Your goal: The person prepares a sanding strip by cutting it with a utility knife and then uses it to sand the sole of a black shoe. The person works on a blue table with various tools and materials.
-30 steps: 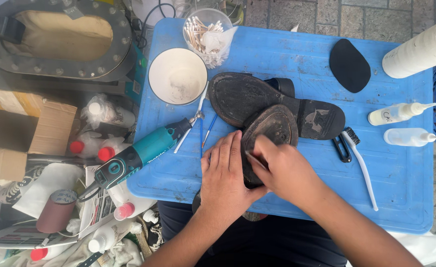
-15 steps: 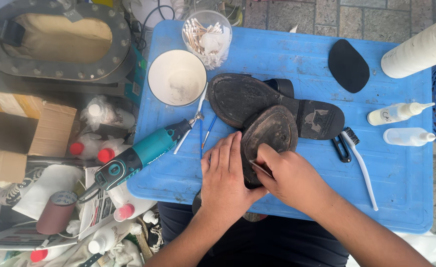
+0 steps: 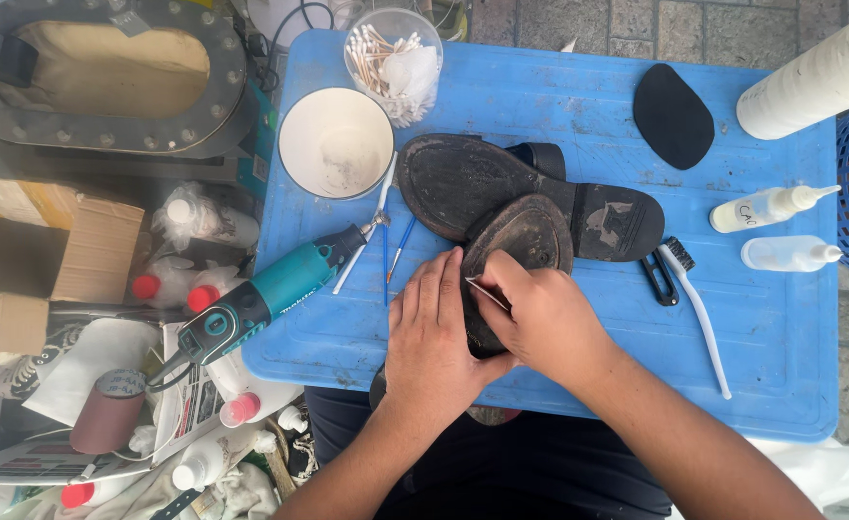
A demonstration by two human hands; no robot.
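**Sole-up shoe pinned under two hands on a blue table**

Right now the right hand [image 3: 550,323] has its thumb and fingers pinched together on a thin, pale blade [image 3: 487,292], whose tip points toward ten o'clock and rests on the upturned shoe [image 3: 521,241]. Just beside it, at nine o'clock, the left hand [image 3: 434,332] lies flat, fingers straight and close together, pressing down on the shoe's near edge; it grips nothing.

That shoe lies sole up near the middle of the blue table [image 3: 781,337]. Its long axis runs from about seven o'clock to one o'clock: the rounded end points away toward one o'clock, and the near end is hidden beneath the hands. It overlaps a second dark shoe [image 3: 463,183], also sole up, whose long axis runs roughly from ten o'clock to four o'clock.

Farther out, at nine o'clock from the hands, a teal rotary tool [image 3: 270,289] lies across the table's left edge, its tip near a white cup [image 3: 336,144]. A clear tub of cotton swabs [image 3: 394,58] stands at eleven o'clock. At three o'clock lie a white-handled brush [image 3: 699,313] and a small black tool [image 3: 657,279]; beyond them, two small white squeeze bottles [image 3: 766,207] lie on their sides. A black rubber sole piece [image 3: 673,116] sits at one o'clock.
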